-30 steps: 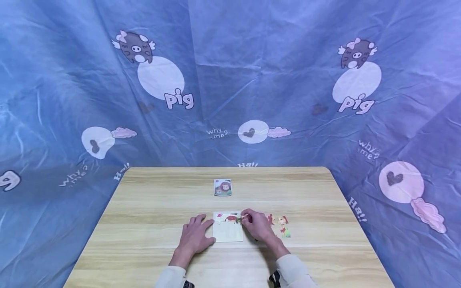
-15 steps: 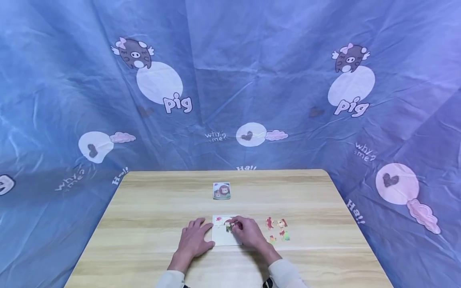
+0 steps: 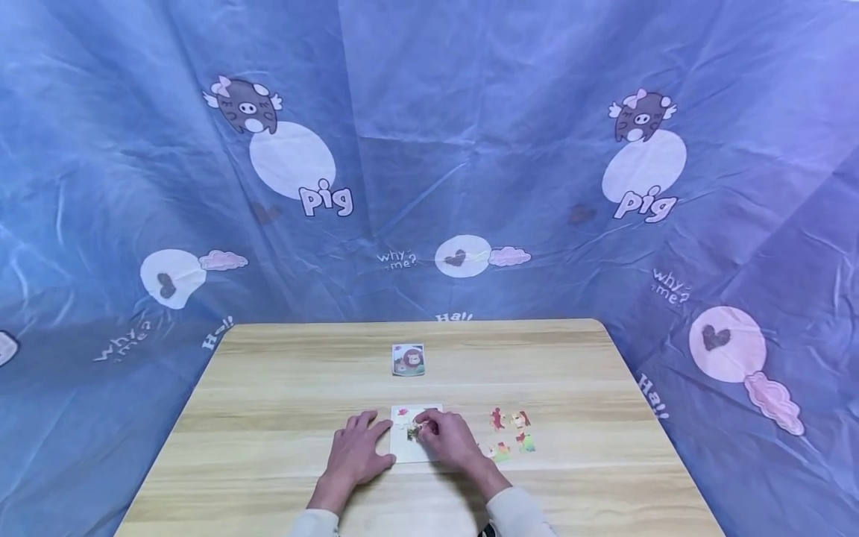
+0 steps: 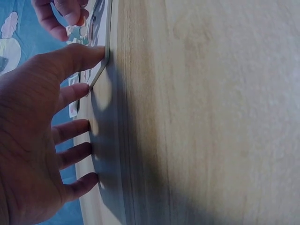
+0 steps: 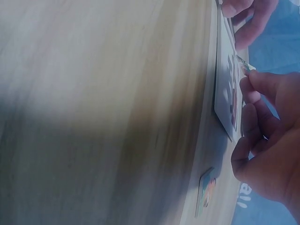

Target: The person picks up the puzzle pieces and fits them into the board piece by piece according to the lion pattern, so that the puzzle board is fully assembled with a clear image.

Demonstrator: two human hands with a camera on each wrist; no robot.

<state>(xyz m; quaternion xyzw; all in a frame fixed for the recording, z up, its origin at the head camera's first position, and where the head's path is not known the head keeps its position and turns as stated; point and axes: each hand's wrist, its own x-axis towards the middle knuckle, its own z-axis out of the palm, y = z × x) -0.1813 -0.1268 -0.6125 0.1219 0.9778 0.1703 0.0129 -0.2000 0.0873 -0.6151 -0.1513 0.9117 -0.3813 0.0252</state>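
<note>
A flat, square white puzzle board (image 3: 401, 453) is lying on the pale wood-grain table (image 3: 268, 388), between the two hands. It is carrying a white jigsaw piece with a pink print (image 3: 403, 412) in its far left corner; the right hand is partly hiding the rest of the far row.

The left hand (image 3: 356, 451) is spreading its fingers wide, with thumb and forefinger touching the board's left edge. The right hand (image 3: 451, 440) is pinching a small dark green and pale jigsaw piece (image 3: 412, 432) between thumb and forefinger, over the board; whether that piece is touching the surface, I cannot tell.

To the right of the board, a red jigsaw piece (image 3: 497, 418), a cream-and-red jigsaw piece (image 3: 520, 420) and a green-and-red jigsaw piece (image 3: 526, 443) are resting on the table, with small yellow-and-green jigsaw pieces (image 3: 503, 450) sitting nearer the right hand. Beyond the board, a square card with a lion picture (image 3: 408, 359) is lying face up. Blue fabric with pig prints (image 3: 416, 149) is hanging behind the table.
</note>
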